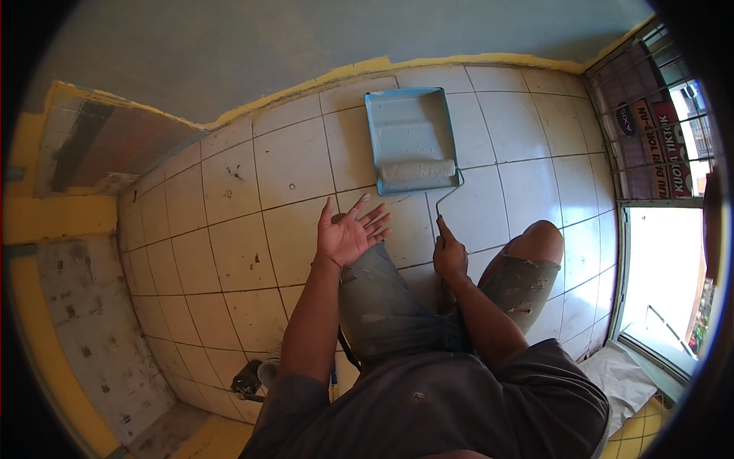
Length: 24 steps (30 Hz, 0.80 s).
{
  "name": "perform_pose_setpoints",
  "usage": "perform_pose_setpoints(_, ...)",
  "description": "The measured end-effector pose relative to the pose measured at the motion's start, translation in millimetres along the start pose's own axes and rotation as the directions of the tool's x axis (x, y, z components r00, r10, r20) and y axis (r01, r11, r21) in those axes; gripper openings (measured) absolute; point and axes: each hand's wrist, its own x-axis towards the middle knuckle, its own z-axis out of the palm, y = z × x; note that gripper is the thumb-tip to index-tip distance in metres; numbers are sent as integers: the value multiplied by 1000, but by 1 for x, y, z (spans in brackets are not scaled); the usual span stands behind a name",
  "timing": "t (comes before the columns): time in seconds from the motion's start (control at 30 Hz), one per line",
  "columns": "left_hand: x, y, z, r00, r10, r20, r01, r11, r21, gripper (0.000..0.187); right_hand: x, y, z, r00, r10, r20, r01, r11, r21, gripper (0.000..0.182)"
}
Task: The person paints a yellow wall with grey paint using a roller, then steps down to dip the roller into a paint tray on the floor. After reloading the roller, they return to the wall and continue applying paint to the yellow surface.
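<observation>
Tiles (229,252), white and scuffed, cover the floor of a small room with a grey wall (229,46) edged in yellow and a barred window (657,138) at right. One blue tray (405,115) lies on the floor, one roller (417,173) resting at its near end. The right hand (449,256) grips the roller's handle, fingers closed around it. The left hand (350,233) hovers palm-up, fingers spread wide, above the knee.

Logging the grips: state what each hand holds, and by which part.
The right hand grips the paint roller by its handle; the left hand is open, palm up, holding nothing.
</observation>
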Motion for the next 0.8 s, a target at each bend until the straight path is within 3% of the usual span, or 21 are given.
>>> perform_pose_setpoints(0.37, -3, 1, -11, 1000, 28, -10, -28, 1000, 3, 102, 32, 4, 19, 999, 36, 35, -31, 990, -137, 52)
perform_pose_setpoints(0.5, -4, 3, -30, 962, -8, 271, 17, 999, -30, 86, 100, 1, 32, 997, -80, 13, 81, 980, -183, 57)
perform_pose_setpoints(0.53, -3, 2, -33, 960, 5, 280, 11, 998, -57, 84, 109, -9, 30, 996, -93, 6, 93, 981, -171, 60)
perform_pose_setpoints(0.57, -3, 2, -36, 957, 11, 290, 13, 997, -82, 81, 128, 3, 43, 978, -205, -46, 196, 969, -148, 63)
perform_pose_setpoints(0.63, -7, 2, -33, 967, 5, 253, 14, 997, -71, 80, 127, -12, 35, 973, -229, -41, 221, 965, -143, 66)
perform_pose_setpoints(0.67, -8, 3, -33, 960, -3, 280, 24, 997, -68, 80, 112, -33, 19, 985, -170, 19, 172, 977, -125, 71)
perform_pose_setpoints(0.73, -8, 4, -35, 937, -24, 349, 46, 997, -54, 80, 119, 5, 43, 962, -267, -62, 256, 955, -149, 70)
perform_pose_setpoints(0.77, -5, 6, -38, 921, -34, 388, 53, 998, -40, 79, 104, -5, 31, 989, -141, 37, 145, 978, -150, 73)
perform_pose_setpoints(0.8, -2, 8, -40, 904, -52, 424, 70, 997, -26, 79, 105, 14, 45, 989, -150, -8, 148, 979, -143, 75)
